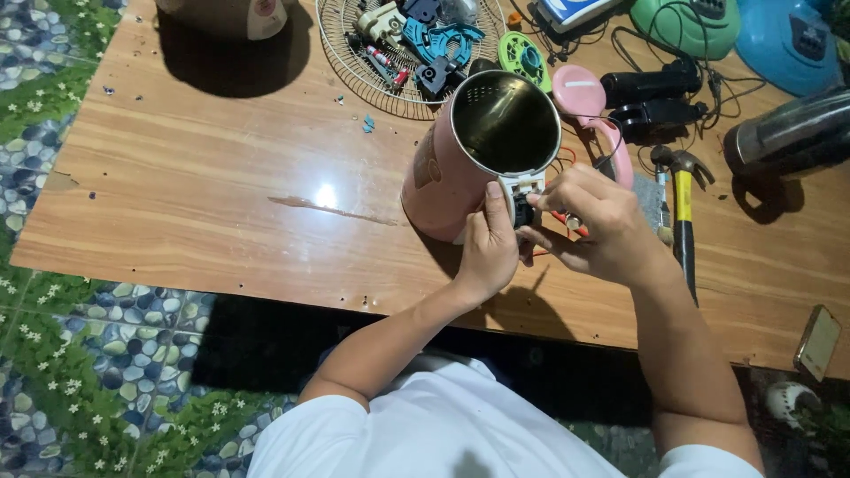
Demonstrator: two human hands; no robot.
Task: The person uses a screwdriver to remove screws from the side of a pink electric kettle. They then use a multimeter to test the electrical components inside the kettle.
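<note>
- The left hand (pixel 487 248) is closed on the white fitting (pixel 522 188) at the rim of the pink kettle (pixel 460 159), thumb pressed up along its side.
- The right hand (pixel 591 221) curls in from the other side, fingertips pinched on a small dark part (pixel 524 212) just under that fitting; what else it grips is hidden.
- The kettle stands on the wooden table (pixel 221 195), tilted slightly, its lid off so the shiny metal inside shows.
- A pink lid and handle piece (pixel 591 106) lies just behind the right hand, touching the kettle's far side, with thin red wires between them.
- A hammer (pixel 682 204) with a yellow and black handle lies just right of the right hand.
- Black casings (pixel 651 97) sit beyond the pink piece.
- A round wire grille (pixel 345 62) farther back holds blue, white and black plastic parts, with a green disc (pixel 524 58) at its edge.
- A phone (pixel 816 341) lies at the table's near right corner.
- The floor (pixel 80 372) has a pebble-and-flower pattern.
</note>
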